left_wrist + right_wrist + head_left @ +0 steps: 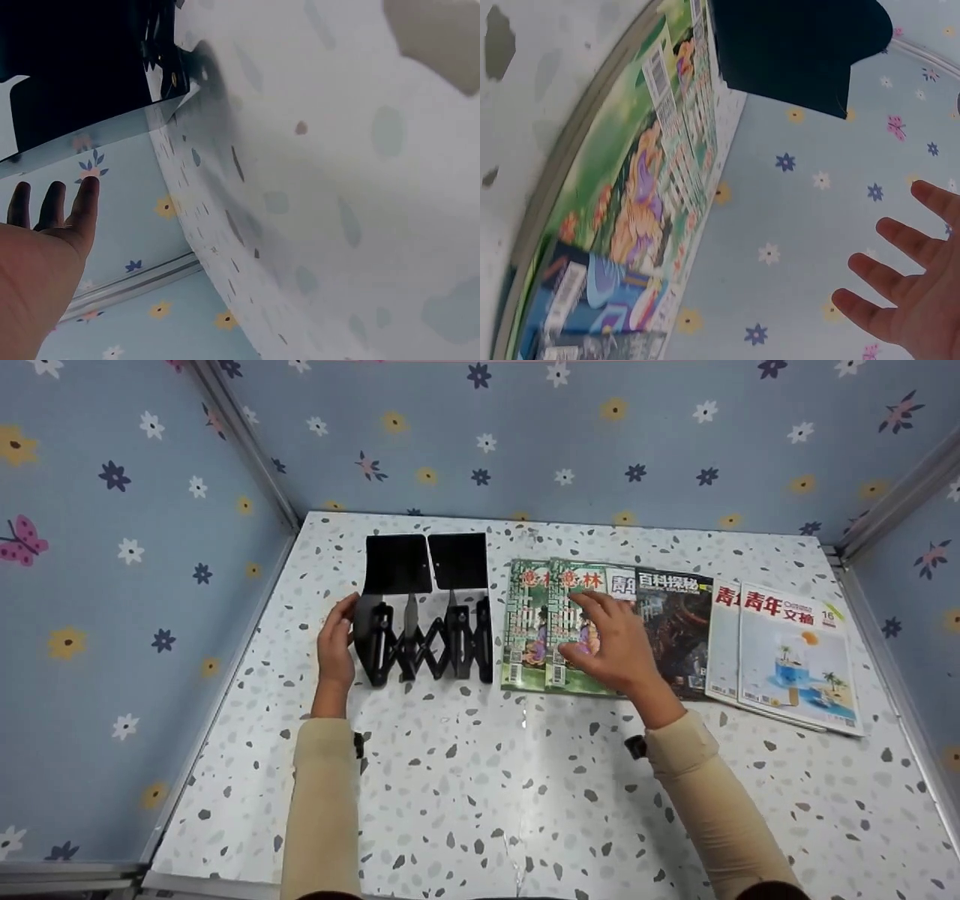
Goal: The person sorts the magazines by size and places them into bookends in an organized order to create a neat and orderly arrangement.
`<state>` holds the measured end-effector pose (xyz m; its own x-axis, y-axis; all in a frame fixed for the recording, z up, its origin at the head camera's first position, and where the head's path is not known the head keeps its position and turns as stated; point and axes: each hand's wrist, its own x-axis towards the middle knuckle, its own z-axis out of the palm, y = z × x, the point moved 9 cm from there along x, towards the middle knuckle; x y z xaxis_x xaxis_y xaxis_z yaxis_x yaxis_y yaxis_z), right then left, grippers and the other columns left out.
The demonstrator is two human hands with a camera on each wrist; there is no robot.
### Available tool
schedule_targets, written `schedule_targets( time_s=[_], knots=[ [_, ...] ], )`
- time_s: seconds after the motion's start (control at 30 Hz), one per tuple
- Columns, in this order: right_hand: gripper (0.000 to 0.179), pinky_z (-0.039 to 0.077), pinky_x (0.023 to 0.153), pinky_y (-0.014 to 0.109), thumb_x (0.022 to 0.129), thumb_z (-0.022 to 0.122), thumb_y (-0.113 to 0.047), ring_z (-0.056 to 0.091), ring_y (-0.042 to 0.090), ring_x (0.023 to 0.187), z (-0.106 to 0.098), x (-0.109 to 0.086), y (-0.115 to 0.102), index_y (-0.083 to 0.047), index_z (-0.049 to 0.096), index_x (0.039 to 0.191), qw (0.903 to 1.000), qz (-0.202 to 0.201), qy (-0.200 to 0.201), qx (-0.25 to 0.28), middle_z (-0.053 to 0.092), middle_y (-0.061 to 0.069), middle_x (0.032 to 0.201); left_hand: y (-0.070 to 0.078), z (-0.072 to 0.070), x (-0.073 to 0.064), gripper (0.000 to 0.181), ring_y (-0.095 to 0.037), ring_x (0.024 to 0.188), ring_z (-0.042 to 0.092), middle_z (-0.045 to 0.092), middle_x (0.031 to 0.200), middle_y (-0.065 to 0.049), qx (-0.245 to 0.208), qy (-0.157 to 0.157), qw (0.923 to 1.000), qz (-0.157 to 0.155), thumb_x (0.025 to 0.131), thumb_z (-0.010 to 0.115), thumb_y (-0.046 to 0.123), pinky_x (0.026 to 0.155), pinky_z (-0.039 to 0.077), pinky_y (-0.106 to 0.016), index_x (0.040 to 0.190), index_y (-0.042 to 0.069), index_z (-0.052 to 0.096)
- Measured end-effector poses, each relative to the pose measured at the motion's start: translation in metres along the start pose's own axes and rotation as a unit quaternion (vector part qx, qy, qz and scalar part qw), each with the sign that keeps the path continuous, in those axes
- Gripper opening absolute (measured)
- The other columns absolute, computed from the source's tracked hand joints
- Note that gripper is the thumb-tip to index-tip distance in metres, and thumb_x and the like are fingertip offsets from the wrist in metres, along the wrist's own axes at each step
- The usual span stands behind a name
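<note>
Head view: a black expandable rack with a crisscross lattice of bars is positioned on the left part of a white tabletop with grey speckles. At the far side of the rack, two black, roughly square plates are set side by side with a narrow gap between them.

The left hand is placed at the left end of the rack. Its fingers are extended and nothing is gripped; whether the rack is touched by the fingertips cannot be told.

The right hand is held over the magazines, with the thumb set apart from the fingers. In the right wrist view, four separated fingers are shown and nothing is grasped.

Just to the right of the rack, paper magazines are laid in an overlapping row. At the left, a green illustrated magazine is partly covered by a similar one. Farther right, a dark-covered magazine is laid, and the right end is occupied by a white magazine with a blue drink illustration.

The tabletop is bordered by pale blue, flower-patterned walls. Both forearms are covered by beige sleeves.
</note>
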<state>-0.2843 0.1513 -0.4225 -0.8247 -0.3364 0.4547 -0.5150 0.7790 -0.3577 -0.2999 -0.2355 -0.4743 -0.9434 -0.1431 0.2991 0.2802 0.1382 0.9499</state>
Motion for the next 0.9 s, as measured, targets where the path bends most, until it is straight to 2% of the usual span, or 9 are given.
schedule_targets(
  time_s=[0.13, 0.37, 0.5, 0.67, 0.9],
  knots=[
    [0.07, 0.034, 0.089, 0.05, 0.069, 0.06, -0.053, 0.044, 0.029, 0.112, 0.019, 0.004, -0.005, -0.025, 0.041, 0.131, 0.9998, -0.004, -0.017, -0.001, 0.045, 0.005, 0.127, -0.002, 0.002, 0.0, 0.041, -0.029, 0.116, 0.042, 0.043, 0.128, -0.021, -0.022, 0.001, 0.9998, 0.004, 0.091, 0.026, 0.005, 0.089, 0.038, -0.033, 0.128, -0.003, 0.041],
    [0.07, 0.036, 0.088, 0.048, 0.069, 0.057, -0.058, 0.045, 0.026, 0.111, 0.054, 0.008, -0.009, -0.027, 0.041, 0.13, 0.9986, -0.006, -0.051, -0.006, 0.046, 0.003, 0.126, 0.001, 0.004, -0.001, 0.042, -0.034, 0.115, 0.04, 0.043, 0.127, -0.024, -0.033, 0.003, 0.9991, 0.027, 0.088, 0.027, 0.003, 0.091, 0.036, -0.034, 0.127, -0.007, 0.04],
    [0.071, 0.038, 0.085, 0.047, 0.069, 0.055, -0.059, 0.046, 0.026, 0.108, 0.072, 0.011, -0.015, -0.025, 0.042, 0.13, 0.9971, -0.02, -0.072, -0.011, 0.047, 0.003, 0.125, 0.003, 0.004, 0.0, 0.042, -0.034, 0.114, 0.041, 0.043, 0.125, -0.026, -0.039, 0.008, 0.9986, 0.036, 0.087, 0.028, 0.0, 0.091, 0.036, -0.027, 0.127, -0.008, 0.04],
    [0.071, 0.039, 0.083, 0.048, 0.069, 0.051, -0.062, 0.046, 0.027, 0.106, 0.096, 0.011, -0.02, -0.025, 0.042, 0.129, 0.9934, -0.034, -0.107, -0.024, 0.047, 0.003, 0.123, 0.0, 0.002, -0.001, 0.042, -0.03, 0.114, 0.042, 0.045, 0.125, -0.022, -0.024, 0.025, 0.9991, 0.025, 0.086, 0.029, 0.002, 0.087, 0.036, -0.024, 0.126, -0.005, 0.043],
    [0.078, 0.036, 0.09, 0.047, 0.066, 0.051, -0.068, 0.044, 0.028, 0.111, 0.126, 0.005, -0.017, -0.023, 0.042, 0.129, 0.9884, -0.036, -0.141, -0.046, 0.047, 0.004, 0.123, -0.004, 0.001, 0.0, 0.042, -0.027, 0.109, 0.045, 0.048, 0.123, -0.02, -0.017, 0.031, 0.9993, 0.014, 0.086, 0.03, 0.003, 0.082, 0.038, -0.022, 0.125, -0.001, 0.046]
  ],
)
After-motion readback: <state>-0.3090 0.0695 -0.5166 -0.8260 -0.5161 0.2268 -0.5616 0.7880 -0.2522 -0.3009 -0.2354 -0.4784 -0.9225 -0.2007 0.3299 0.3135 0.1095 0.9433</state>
